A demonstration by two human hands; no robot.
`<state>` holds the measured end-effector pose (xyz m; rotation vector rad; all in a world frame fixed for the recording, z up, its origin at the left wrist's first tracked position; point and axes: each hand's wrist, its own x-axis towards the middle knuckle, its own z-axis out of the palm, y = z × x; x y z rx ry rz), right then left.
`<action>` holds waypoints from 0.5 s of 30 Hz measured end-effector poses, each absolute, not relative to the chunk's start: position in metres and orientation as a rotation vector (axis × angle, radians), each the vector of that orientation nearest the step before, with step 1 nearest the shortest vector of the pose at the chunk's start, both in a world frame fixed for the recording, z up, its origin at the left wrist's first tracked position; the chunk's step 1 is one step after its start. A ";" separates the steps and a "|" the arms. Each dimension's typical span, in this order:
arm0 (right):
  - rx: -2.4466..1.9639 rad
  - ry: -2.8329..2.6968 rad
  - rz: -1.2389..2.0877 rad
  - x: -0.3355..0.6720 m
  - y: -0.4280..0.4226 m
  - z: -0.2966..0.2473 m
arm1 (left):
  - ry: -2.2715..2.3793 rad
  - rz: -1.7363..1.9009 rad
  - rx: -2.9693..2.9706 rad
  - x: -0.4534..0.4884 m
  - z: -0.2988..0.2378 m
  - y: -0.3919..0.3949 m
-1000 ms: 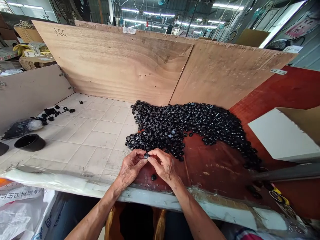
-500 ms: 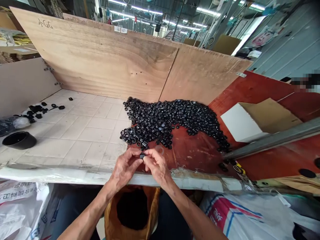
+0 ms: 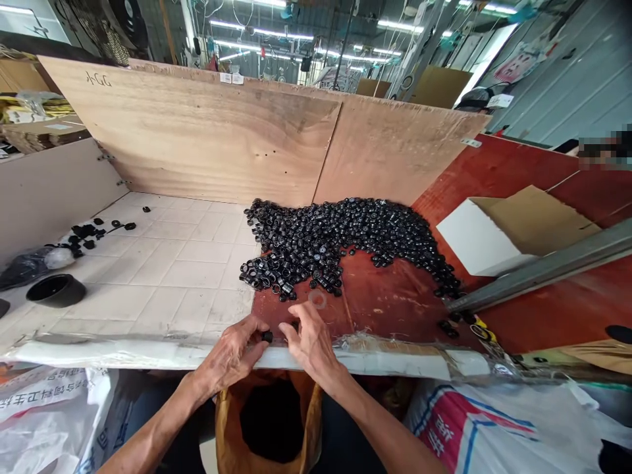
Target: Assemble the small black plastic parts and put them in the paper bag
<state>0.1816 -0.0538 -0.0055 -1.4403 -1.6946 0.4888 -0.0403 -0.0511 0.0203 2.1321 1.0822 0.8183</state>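
At the table's near edge my left hand pinches a small black ring-shaped part between thumb and fingers. My right hand rests beside it with fingers spread on the red board, touching another small black part. Below both hands hangs an open orange-brown bag with a dark inside. A large heap of black ring parts lies on the table just beyond my hands. A clear ring lies between the heap and my right hand.
Plywood boards wall the back of the table. A black bowl, a plastic bag and loose black parts sit at left. An open cardboard box and a grey metal bar stand at right. Woven sacks lie below.
Both hands have dropped from in front of the heap to the table's near edge over the bag. My right hand has let go of the shared part and spread open.
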 end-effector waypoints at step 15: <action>-1.259 -1.961 0.408 0.205 -0.041 -0.032 | 1.457 0.885 2.241 0.018 -0.016 0.045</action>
